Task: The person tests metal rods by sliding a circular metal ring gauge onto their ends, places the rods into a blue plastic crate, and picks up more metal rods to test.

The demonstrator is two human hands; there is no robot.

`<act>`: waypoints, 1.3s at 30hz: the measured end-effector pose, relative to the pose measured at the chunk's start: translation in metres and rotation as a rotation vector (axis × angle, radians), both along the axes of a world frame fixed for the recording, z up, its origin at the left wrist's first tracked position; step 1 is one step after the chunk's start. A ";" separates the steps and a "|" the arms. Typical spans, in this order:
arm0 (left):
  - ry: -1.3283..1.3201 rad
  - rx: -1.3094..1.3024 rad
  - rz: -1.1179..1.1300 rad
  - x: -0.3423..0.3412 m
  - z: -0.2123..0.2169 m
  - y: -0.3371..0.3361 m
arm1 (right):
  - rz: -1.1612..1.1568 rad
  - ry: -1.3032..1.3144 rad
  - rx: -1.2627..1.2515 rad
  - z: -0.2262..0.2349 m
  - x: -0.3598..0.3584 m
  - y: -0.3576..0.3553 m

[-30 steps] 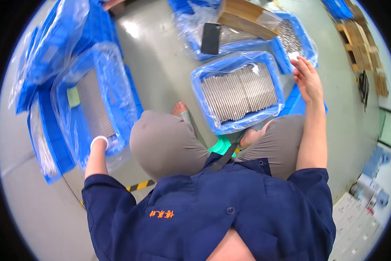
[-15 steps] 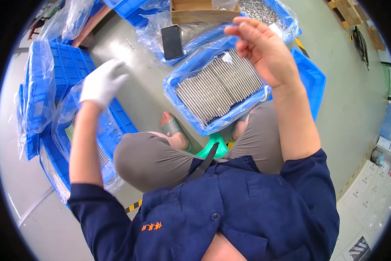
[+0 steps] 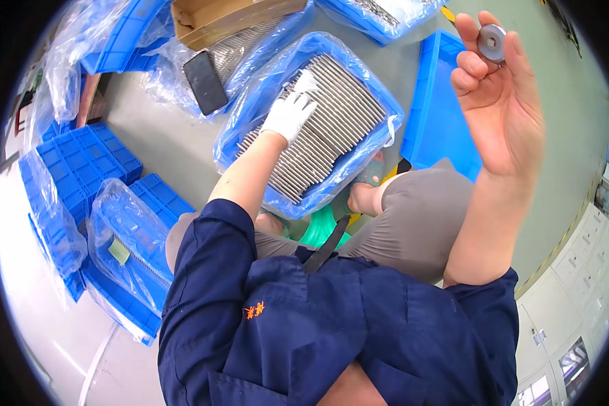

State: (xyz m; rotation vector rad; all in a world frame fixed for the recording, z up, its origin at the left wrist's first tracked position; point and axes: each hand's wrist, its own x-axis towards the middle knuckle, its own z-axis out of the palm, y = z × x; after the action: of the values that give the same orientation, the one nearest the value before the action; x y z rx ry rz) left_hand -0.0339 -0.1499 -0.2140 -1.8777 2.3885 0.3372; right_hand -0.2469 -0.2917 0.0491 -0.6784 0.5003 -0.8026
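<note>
My right hand [image 3: 497, 101], bare and raised at the upper right, grips a small round grey metal ring [image 3: 492, 43] with a hole in its middle, between thumb and fingers. My left hand [image 3: 289, 119], in a white glove, is over the rows of slim metal rods [image 3: 348, 95] with its fingers slightly apart. Whether it touches the rods I cannot tell. The rods lie side by side in a blue crate [image 3: 394, 114] lined with clear plastic. A crumpled white piece [image 3: 307, 82] lies on them just past my left fingertips.
A black phone [image 3: 205, 82] and an open cardboard box [image 3: 233, 20] rest on another lined crate of metal parts. At the right stands a blue crate [image 3: 434, 128]. More blue crates [image 3: 81, 162] are stacked at the left, beside a plastic-lined one. My legs flank the rod crate.
My left hand has moved right, from beside the crate to over the rods. My right hand has moved up and right; the ring now shows in its fingers. The view has shifted.
</note>
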 end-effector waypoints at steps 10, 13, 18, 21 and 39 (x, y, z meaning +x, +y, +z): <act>-0.079 0.198 0.033 -0.012 0.000 -0.031 | -0.165 -0.049 0.251 0.015 0.015 0.021; -0.136 0.104 0.032 -0.007 -0.014 -0.029 | -0.146 -0.071 0.277 0.015 0.017 0.022; -0.122 0.137 -0.014 -0.009 -0.007 -0.026 | -0.149 -0.065 0.274 0.014 0.016 0.020; -0.138 0.158 -0.033 -0.006 -0.006 -0.021 | -0.148 -0.089 0.287 0.014 0.019 0.022; -0.081 0.041 -0.041 -0.012 -0.008 -0.019 | -0.119 -0.127 0.306 0.012 0.023 0.024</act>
State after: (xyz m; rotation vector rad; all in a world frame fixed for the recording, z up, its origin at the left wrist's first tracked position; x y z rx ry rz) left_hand -0.0459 -0.1688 -0.2220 -1.7864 2.3455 0.2987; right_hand -0.2244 -0.2681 0.0610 -0.3153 0.5379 -0.8532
